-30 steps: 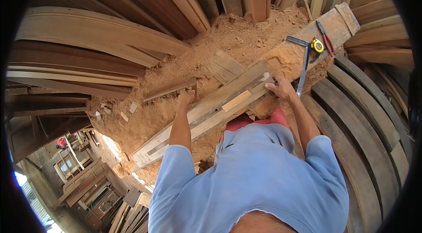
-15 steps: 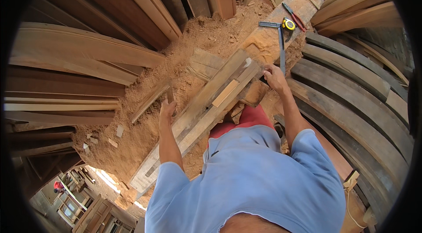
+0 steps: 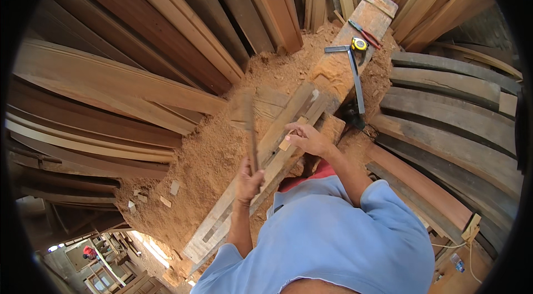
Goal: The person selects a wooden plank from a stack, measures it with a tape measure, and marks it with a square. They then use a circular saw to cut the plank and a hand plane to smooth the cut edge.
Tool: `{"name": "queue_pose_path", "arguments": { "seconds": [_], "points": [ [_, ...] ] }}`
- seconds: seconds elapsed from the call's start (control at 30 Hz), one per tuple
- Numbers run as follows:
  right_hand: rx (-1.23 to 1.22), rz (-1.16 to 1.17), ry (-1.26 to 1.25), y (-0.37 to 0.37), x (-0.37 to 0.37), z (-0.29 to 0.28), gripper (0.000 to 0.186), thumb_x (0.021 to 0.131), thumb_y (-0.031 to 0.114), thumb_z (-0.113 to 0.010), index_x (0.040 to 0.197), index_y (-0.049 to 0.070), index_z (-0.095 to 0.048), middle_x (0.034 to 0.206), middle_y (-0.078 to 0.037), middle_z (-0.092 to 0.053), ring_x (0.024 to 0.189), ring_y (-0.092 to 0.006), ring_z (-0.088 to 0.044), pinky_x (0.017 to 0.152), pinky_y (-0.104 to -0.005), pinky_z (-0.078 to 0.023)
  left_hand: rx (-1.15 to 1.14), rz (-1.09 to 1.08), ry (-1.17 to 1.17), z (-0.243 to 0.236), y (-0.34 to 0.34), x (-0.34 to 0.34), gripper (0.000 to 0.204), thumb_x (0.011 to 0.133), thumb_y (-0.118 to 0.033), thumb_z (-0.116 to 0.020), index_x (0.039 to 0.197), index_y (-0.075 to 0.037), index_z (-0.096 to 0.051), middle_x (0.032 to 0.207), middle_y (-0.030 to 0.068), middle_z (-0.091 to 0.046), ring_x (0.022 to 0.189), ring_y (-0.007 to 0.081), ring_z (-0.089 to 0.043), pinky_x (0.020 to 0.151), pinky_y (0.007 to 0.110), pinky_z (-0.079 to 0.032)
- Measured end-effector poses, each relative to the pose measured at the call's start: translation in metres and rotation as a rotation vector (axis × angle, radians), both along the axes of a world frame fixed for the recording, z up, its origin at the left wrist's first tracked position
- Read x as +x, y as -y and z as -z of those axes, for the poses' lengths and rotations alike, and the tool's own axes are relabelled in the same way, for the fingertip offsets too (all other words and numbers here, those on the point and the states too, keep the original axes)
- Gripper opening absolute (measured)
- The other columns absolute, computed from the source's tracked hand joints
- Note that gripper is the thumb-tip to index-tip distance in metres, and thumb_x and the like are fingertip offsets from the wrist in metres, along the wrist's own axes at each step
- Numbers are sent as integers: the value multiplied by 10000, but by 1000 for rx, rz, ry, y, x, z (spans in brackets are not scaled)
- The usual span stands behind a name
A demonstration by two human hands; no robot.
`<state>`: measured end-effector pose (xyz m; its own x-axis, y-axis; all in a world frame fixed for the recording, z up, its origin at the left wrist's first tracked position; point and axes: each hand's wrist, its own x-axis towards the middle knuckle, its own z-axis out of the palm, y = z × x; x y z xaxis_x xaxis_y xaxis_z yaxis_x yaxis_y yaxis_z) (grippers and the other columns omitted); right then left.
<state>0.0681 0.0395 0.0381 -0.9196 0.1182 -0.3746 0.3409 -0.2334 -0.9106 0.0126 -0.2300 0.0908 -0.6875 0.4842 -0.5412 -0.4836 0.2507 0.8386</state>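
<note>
My left hand [image 3: 249, 182] is closed round a narrow wooden stick [image 3: 251, 130], which is held up and tilted, its upper end blurred. My right hand [image 3: 308, 138] is bent over a short pale wood strip [image 3: 285, 144], thumb and fingertips on it; the hand covers part of the strip. That strip lies on a long timber beam [image 3: 222, 217] with slots cut in it, set diagonally in front of me. Beyond my right hand, a metal try square [image 3: 355, 75], a yellow tape measure [image 3: 359, 44] and red-handled pliers [image 3: 365, 33] rest on a sawdust-covered plank [image 3: 383, 3].
Sawdust [image 3: 205, 166] covers the ground, with small wood offcuts [image 3: 166, 201] at the left. Long boards [image 3: 127, 77] fan out to the left and far side. More beams [image 3: 444, 113] are stacked at the right. A dark object [image 3: 351, 117] lies by the square's tip.
My right hand has moved left from beside the beam's far end onto the pale strip. My left hand has moved right and raised the stick over the beam. The view has shifted.
</note>
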Motion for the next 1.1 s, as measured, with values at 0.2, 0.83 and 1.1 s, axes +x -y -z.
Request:
{"name": "queue_pose_path", "arguments": {
  "seconds": [0.2,0.83,1.1],
  "points": [
    [-176,239,42,-15,23,-19,498,950,264,-713,1296,-71,-586,1078,-83,-670,949,-166,-637,786,-317,-534,-414,479,-505,45,-28,46,674,818,-178,-715,1444,-42,-506,1207,291,-668,1129,409,-668,987,433,-512],
    [-189,546,384,-24,49,99,327,964,112,-688,1253,-32,-635,1138,-112,-701,980,-233,-688,823,-424,-604,-759,843,-963,59,-116,38,1071,697,-439,-841,1562,-98,-310,1599,339,-210,1509,500,-138,1178,669,-123],
    [-240,659,240,-33,42,116,337,943,164,-720,1200,-40,-645,1043,-99,-697,875,-182,-685,732,-336,-587,-549,803,-1058,116,-127,21,844,729,-287,-837,1464,-130,-455,1634,297,-189,1522,536,-65,1167,733,-35]
  ]
}}
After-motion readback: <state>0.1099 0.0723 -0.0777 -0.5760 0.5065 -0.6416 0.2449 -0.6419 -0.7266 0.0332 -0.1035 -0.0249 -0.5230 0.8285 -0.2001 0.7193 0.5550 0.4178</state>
